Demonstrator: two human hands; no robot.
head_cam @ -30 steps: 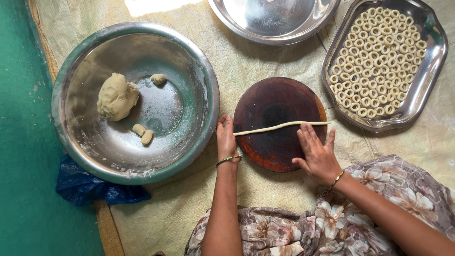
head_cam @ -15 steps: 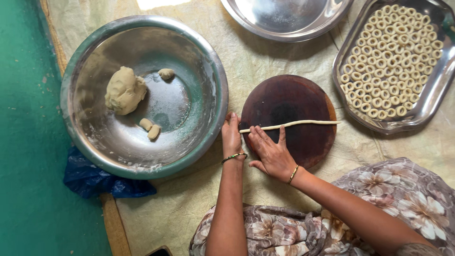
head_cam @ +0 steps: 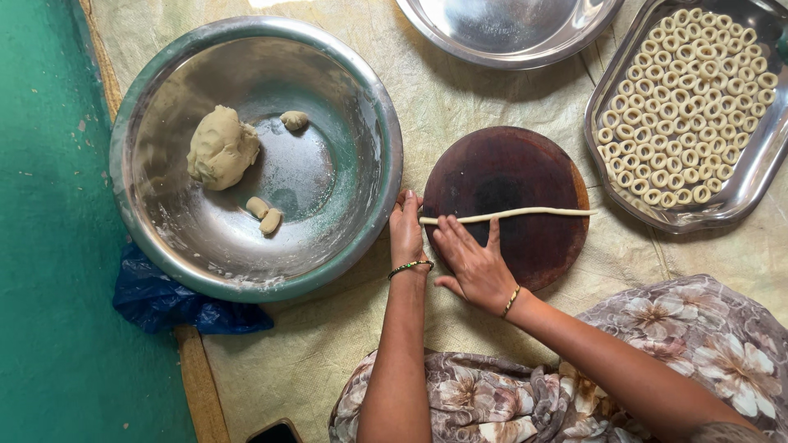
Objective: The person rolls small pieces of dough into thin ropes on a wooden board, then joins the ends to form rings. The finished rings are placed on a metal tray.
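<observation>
- Since 1 second ago, right hand (head_cam: 472,264) has slid leftward along the dough rope (head_cam: 509,215), now beside left hand (head_cam: 406,234).
- Both hands lie flat, fingers spread, pressing the rope, gripping nothing.
- Rope stretches across the round wooden board (head_cam: 525,172).
- Steel bowl (head_cam: 382,131) holds a dough lump (head_cam: 220,149).

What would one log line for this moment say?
left hand: on thin dough rope | right hand: on rope | surface: round dark wooden board

I saw both hands flat on the dough rope (head_cam: 525,214) across the round wooden board (head_cam: 525,271). Left hand (head_cam: 406,234) lay beside right hand (head_cam: 472,262).
</observation>
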